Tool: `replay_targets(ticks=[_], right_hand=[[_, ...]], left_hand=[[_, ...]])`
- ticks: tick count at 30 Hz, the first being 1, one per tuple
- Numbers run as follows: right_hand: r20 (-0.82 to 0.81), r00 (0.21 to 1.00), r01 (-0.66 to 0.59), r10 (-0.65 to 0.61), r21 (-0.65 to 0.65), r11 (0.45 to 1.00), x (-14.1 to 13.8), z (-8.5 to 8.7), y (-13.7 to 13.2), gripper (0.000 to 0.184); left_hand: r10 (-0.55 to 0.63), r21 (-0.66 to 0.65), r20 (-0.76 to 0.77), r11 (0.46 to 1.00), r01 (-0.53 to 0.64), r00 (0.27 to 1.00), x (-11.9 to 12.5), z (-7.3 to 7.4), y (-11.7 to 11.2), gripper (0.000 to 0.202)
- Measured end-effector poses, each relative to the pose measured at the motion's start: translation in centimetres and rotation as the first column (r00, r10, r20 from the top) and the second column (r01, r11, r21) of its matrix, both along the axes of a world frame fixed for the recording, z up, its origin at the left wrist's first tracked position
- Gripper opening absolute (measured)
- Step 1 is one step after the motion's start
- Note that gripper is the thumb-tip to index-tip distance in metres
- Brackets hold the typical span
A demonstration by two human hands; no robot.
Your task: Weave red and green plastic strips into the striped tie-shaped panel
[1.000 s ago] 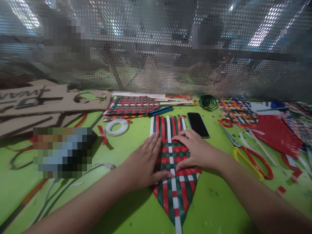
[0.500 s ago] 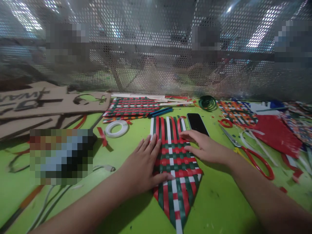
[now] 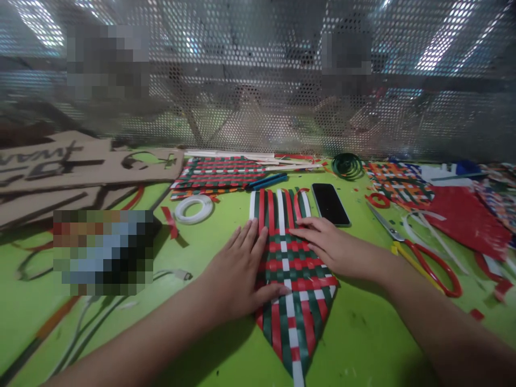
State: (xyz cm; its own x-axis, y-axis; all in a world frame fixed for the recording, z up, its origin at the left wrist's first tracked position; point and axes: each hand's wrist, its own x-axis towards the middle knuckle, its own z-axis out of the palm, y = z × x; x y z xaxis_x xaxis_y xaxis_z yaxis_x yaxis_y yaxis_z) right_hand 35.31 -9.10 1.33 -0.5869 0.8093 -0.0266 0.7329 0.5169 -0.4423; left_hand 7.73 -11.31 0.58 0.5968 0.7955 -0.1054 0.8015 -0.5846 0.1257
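Note:
A woven piece [image 3: 298,263] of red, green and white strips lies in front of me, pointed at its near end. Loose strip ends [image 3: 281,207] fan out at its far side. My left hand [image 3: 237,271] rests flat over the left edge of the weave, fingers stretched and thumb reaching to the central white strip. On the upper right part of the weave lies my right hand [image 3: 336,247], its fingers extended leftward across the strips. Neither hand is closed around anything. Part of the weave is hidden under both hands.
Scissors [image 3: 433,263] with red handles and a phone [image 3: 331,204] lie right. A white strip roll [image 3: 194,209], a pixelated box-like object [image 3: 133,252] and cardboard [image 3: 92,172] are left. Behind stand another woven sheet [image 3: 220,174], a green coil [image 3: 346,165] and a perforated metal screen [image 3: 258,80].
My right hand has shifted slightly down and left, its fingers now lying further over the weave. My left hand stays in place. The view has turned a little.

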Motion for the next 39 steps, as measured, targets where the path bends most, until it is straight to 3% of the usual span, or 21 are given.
replay_targets(ticks=[10,19,29,34,39], right_hand=[[0.015,0.997,0.073,-0.076,0.146,0.987,-0.1,0.3,-0.3,0.042],[0.124,0.991,0.03,-0.053,0.181,0.983,-1.1,0.1,-0.5,0.046],[0.045,0.992,0.098,-0.114,0.261,0.96,-1.9,-0.6,0.9,0.04],[-0.002,0.989,0.142,-0.147,0.279,0.95,-1.9,-1.5,2.4,0.046],[0.075,0.982,0.142,-0.173,0.31,0.94,-2.5,-2.0,3.0,0.05]], left_hand=[[-0.045,0.075,0.063,0.996,0.04,0.997,-0.9,-0.8,0.1,0.116],[-0.008,0.032,0.062,0.999,0.006,0.998,-0.5,0.1,0.3,0.12],[0.028,0.072,0.117,0.997,-0.037,0.993,0.6,0.4,2.2,0.077],[0.045,0.026,0.187,0.998,-0.051,0.981,0.4,0.1,2.3,0.078],[0.02,0.037,0.164,0.999,-0.026,0.986,0.5,-0.2,2.4,0.081]])
